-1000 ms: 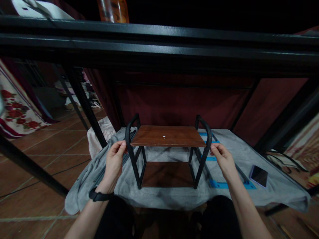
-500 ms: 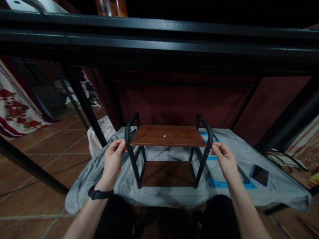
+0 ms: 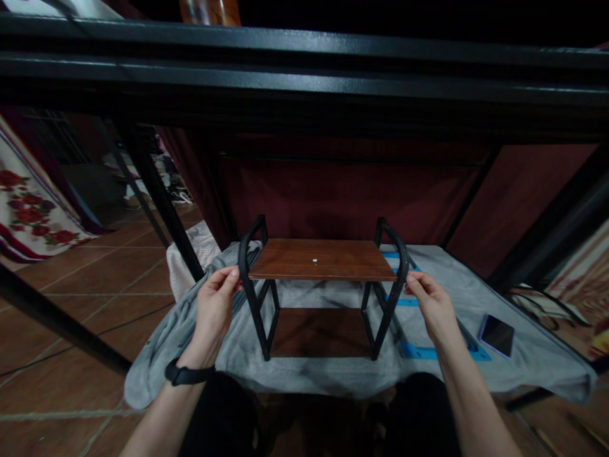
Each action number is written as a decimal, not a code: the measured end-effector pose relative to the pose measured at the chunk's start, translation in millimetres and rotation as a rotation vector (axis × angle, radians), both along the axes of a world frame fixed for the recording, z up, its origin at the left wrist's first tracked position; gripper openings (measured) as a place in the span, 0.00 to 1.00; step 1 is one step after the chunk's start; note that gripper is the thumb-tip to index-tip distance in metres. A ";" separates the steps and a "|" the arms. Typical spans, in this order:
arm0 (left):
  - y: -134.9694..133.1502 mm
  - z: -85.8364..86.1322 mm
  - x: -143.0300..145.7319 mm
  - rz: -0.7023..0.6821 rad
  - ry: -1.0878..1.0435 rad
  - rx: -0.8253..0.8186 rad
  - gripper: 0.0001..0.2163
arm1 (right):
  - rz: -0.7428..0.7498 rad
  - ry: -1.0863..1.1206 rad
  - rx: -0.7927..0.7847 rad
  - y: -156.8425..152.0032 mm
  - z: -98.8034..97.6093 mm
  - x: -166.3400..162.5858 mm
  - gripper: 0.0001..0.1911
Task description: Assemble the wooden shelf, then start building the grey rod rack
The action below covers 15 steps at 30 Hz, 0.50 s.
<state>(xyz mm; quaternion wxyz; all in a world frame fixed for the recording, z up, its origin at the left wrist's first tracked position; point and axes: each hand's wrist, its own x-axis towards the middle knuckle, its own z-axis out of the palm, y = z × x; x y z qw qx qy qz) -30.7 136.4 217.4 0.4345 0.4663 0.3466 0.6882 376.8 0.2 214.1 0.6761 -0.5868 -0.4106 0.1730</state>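
Observation:
A small two-tier shelf (image 3: 321, 260) with brown wooden boards and black metal side frames stands upright on a grey cloth (image 3: 476, 298). My left hand (image 3: 215, 309) is at the left side frame, its fingertips pinched against the black tube near the top. My right hand (image 3: 432, 306) is at the right side frame in the same way, fingers curled and touching the tube. A tiny white speck lies on the top board. A black band sits on my left wrist.
A phone (image 3: 497, 334) lies on the cloth at the right, near a blue flat piece (image 3: 419, 350). A thick black metal beam (image 3: 304, 70) crosses overhead, with slanted black legs (image 3: 157, 197) at the left. Tiled floor (image 3: 71, 298) lies to the left; a dark red fabric wall (image 3: 342, 197) stands behind.
Almost nothing: both hands stay at the side frames, the right hand has shifted very slightly to the right, and the shelf stands where it was.

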 end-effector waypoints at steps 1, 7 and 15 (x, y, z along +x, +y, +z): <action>0.0 1.3 0.6 -0.003 0.001 -0.007 0.13 | 0.000 0.000 -0.007 -1.4 -0.8 -0.4 0.19; -0.9 -3.6 1.1 0.001 0.009 -0.007 0.12 | 0.007 -0.014 -0.015 -0.5 1.2 1.9 0.18; -1.2 -8.3 0.0 0.024 -0.018 -0.013 0.13 | 0.020 0.008 -0.013 3.1 4.7 3.1 0.18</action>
